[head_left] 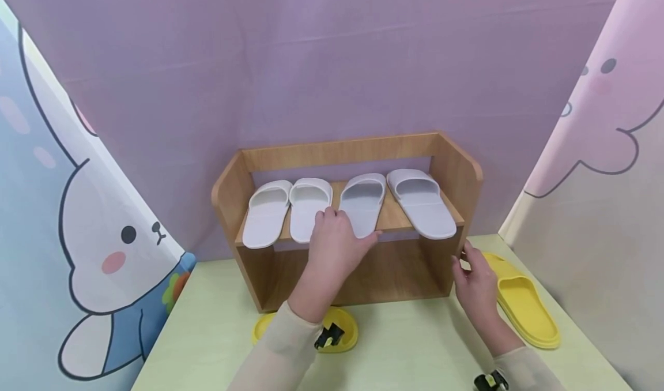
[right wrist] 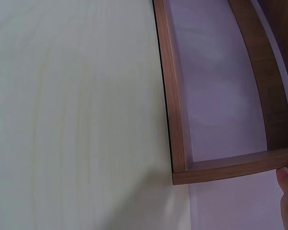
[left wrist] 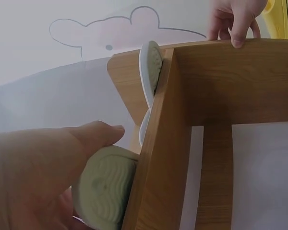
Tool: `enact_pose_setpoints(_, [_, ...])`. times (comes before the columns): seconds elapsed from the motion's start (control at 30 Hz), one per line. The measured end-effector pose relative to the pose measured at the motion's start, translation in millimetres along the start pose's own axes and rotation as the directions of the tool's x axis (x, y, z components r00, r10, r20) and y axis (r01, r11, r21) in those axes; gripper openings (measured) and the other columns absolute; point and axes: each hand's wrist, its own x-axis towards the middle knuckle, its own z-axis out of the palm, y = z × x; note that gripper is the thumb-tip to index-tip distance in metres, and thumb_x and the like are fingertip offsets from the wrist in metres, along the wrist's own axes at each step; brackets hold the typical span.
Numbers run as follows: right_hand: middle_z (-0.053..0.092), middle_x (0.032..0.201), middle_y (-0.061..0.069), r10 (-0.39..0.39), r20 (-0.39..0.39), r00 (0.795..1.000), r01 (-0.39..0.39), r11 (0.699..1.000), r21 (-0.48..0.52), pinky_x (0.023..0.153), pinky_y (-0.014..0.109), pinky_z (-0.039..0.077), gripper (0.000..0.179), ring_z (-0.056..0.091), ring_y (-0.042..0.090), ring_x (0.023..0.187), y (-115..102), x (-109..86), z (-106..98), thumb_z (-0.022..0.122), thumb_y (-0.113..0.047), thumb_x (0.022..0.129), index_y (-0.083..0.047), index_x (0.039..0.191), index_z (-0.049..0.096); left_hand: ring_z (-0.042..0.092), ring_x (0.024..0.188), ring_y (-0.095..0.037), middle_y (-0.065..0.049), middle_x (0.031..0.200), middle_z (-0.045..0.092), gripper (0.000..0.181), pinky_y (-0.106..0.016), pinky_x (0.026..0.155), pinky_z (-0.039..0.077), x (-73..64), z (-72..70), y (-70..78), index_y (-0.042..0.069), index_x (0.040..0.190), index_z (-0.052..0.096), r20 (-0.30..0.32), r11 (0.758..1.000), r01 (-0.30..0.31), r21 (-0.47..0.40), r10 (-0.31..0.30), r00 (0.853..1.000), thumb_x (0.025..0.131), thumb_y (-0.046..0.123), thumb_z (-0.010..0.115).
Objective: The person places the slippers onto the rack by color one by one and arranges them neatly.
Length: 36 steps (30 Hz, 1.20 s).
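Observation:
Four white slippers would be too exact, so several stand in a row on the upper shelf of a wooden shoe rack. My left hand is at the heel end of the third white slipper from the left, thumb on one side and fingers on the other. The left wrist view shows that slipper's ridged sole between thumb and fingers, against the shelf edge. My right hand holds the rack's right side panel near its front edge, with the thumb over the edge.
A yellow slipper lies on the pale tabletop right of the rack. Another yellow slipper lies in front, partly hidden by my left forearm. A purple backdrop rises behind, with printed cartoon panels at both sides.

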Motion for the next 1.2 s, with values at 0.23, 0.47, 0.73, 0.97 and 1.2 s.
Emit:
enact_pose_setpoints(0.23, [0.074,0.112,0.023,0.01,0.001,1.0,-0.01,1.0,0.002,0.076,-0.004,0.045,0.046,0.075,0.044,0.1,-1,-0.1,0,0.076,0.015,0.093,0.004,0.136,0.069,0.059,0.115,-0.036,-0.023,0.124,0.067,0.095,-0.043,0.095,0.062,-0.5,0.0,5.0,-0.01,0.125,0.071,0.036,0.999,-0.031,-0.018,0.032,0.999,0.088,0.077,0.079])
enact_pose_setpoints(0.47, [0.074,0.112,0.023,0.023,0.008,1.0,-0.023,1.0,-0.006,0.077,-0.005,0.045,0.044,0.075,0.044,0.101,-2,-0.1,0,0.076,0.014,0.094,0.004,0.137,0.069,0.058,0.12,-0.036,-0.024,0.131,0.064,0.097,-0.044,0.099,0.061,-1.9,1.0,6.4,-0.012,0.129,0.069,0.04,0.996,-0.049,-0.081,0.052,0.998,0.085,0.073,0.085])
enact_pose_setpoints(0.73, [0.074,0.111,0.022,0.02,0.003,1.0,-0.02,1.0,-0.018,0.077,-0.005,0.044,0.044,0.076,0.044,0.1,0,-0.1,0,0.076,0.013,0.094,0.003,0.136,0.07,0.059,0.128,-0.039,-0.027,0.139,0.064,0.096,-0.048,0.107,0.06,-5.2,-0.3,9.0,-0.014,0.135,0.066,0.058,0.983,-0.057,-0.174,0.068,0.996,0.083,0.064,0.092])
enact_pose_setpoints(0.97, [0.074,0.11,0.021,0.02,0.005,1.0,-0.02,1.0,-0.011,0.076,-0.004,0.045,0.043,0.075,0.043,0.1,0,-0.5,0,0.075,0.013,0.095,0.001,0.135,0.07,0.059,0.122,-0.035,-0.025,0.136,0.065,0.095,-0.044,0.101,0.061,-9.2,0.1,14.4,-0.012,0.135,0.066,0.055,0.982,-0.041,-0.187,0.052,0.997,0.083,0.063,0.093])
enact_pose_setpoints(1.2, [0.074,0.111,0.021,0.016,0.001,1.0,-0.016,1.0,-0.008,0.077,-0.004,0.045,0.043,0.076,0.044,0.101,0,-0.8,1,0.075,0.013,0.095,0.002,0.136,0.07,0.058,0.117,-0.032,-0.02,0.124,0.067,0.094,-0.041,0.095,0.058,-10.2,5.7,15.6,-0.009,0.133,0.068,0.0,0.984,-0.08,-0.162,0.081,0.997,0.08,0.064,0.094])
